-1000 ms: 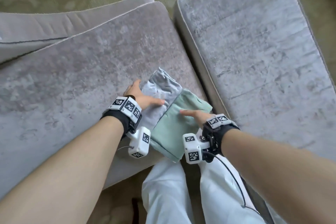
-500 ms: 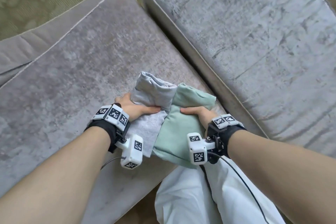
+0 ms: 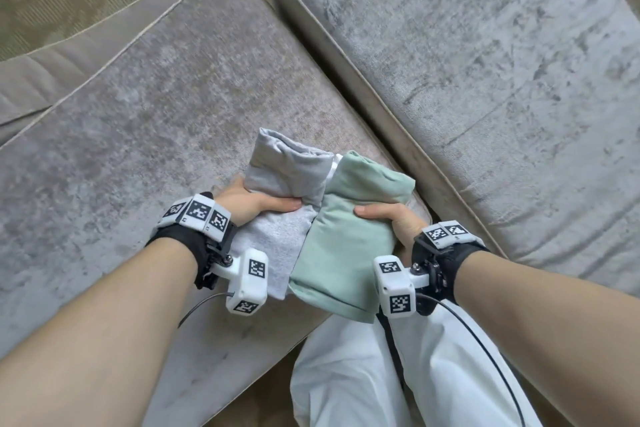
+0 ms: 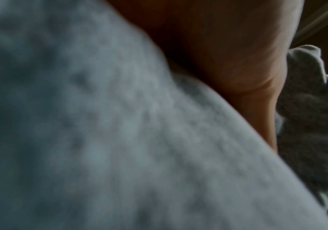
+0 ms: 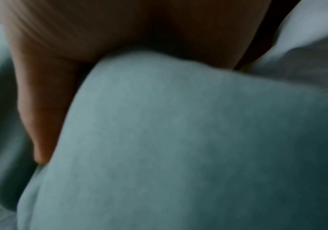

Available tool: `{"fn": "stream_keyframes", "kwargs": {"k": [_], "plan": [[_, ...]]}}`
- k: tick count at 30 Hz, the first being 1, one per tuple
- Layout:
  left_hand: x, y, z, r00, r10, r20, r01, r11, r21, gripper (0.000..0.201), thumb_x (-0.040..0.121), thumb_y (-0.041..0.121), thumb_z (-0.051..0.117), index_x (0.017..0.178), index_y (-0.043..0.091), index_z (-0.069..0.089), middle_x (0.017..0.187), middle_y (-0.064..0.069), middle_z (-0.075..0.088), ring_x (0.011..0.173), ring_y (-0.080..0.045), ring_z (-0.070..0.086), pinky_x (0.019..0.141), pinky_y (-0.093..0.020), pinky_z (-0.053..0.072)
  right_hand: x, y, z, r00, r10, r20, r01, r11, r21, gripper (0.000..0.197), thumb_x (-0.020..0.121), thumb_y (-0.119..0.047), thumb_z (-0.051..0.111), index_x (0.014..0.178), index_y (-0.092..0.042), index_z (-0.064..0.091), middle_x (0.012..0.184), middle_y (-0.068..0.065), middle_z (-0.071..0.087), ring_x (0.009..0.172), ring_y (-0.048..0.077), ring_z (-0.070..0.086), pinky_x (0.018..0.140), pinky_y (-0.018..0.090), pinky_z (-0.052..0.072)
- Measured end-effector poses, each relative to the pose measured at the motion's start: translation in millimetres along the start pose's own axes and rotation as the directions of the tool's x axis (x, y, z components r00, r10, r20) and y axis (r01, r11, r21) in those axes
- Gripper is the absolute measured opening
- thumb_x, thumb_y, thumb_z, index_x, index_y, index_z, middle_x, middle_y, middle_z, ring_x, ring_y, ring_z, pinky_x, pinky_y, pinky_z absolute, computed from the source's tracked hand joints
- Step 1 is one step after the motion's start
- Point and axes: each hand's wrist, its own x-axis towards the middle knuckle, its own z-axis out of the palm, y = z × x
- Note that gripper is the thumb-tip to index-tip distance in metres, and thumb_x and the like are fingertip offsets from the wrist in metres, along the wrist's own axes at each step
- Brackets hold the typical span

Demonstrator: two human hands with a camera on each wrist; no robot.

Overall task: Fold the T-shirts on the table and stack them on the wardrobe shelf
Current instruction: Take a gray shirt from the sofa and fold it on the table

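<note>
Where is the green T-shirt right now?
In the head view, the folded green T-shirt sits low centre, gripped by the right hand, touching the grey T-shirt.

I see two folded shirts side by side, touching, on my left cushion [image 3: 138, 121]: one shirt [image 3: 277, 204] at 9 o'clock, the other shirt [image 3: 346, 246] at 3. My left hand [image 3: 249, 204] and right hand [image 3: 398, 222] flank them. Another cushion [image 3: 485, 80] lies toward 2.

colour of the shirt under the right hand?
Pale mint green shirt, held by the right hand; clearest in the head view.
</note>
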Motion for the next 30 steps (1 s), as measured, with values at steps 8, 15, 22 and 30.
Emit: {"fn": "stream_keyframes", "kwargs": {"k": [8,15,22,30], "plan": [[-20.6,-8.3,-0.2,0.998,-0.04,0.043,0.048,0.979,-0.198,0.076,0.039,0.044,0.094,0.105,0.016,0.071,0.09,-0.001,0.077,0.085,-0.024,0.073,0.088,-0.038,0.054,-8.7,2.9,4.1,0.996,-0.085,0.014,0.084,0.996,0.021,0.015,0.074,-0.021,0.073,0.086,-0.012,0.071,0.072,0.009,0.072,0.059,0.022,0.068,0.066,0.028,0.052],[-49.5,-39.3,-0.3,1.0,-0.006,-0.008,0.002,0.896,-0.444,0.077,0.035,0.043,0.096,0.101,0.012,0.074,0.093,-0.008,0.076,0.09,-0.031,0.072,0.096,-0.046,0.051,-42.1,-7.6,22.8,0.99,-0.139,-0.003,0.138,0.987,-0.076,0.014,0.074,-0.016,0.072,0.088,-0.012,0.071,0.07,0.008,0.071,0.057,0.022,0.067,0.06,0.025,0.052],[-118.8,-60.9,-13.5,0.993,0.061,-0.097,-0.11,0.754,-0.647,0.069,0.044,0.042,0.095,0.1,0.005,0.075,0.096,-0.013,0.075,0.093,-0.034,0.071,0.101,-0.049,0.048,-112.0,-30.1,61.6,0.968,-0.242,0.07,0.252,0.938,-0.237,0.015,0.074,-0.011,0.07,0.089,-0.011,0.072,0.075,0.008,0.073,0.062,0.022,0.069,0.062,0.025,0.051],[-235.1,-85.0,-35.7,0.94,0.05,-0.337,-0.307,0.549,-0.777,0.075,0.044,0.049,0.094,0.105,0.011,0.074,0.103,-0.01,0.074,0.103,-0.032,0.068,0.106,-0.05,0.043,-203.1,-52.3,124.2,0.906,-0.349,0.238,0.422,0.781,-0.461,0.056,0.049,-0.016,0.079,0.104,-0.008,0.073,0.097,0.013,0.074,0.094,0.034,0.07,0.093,0.047,0.053]]}}
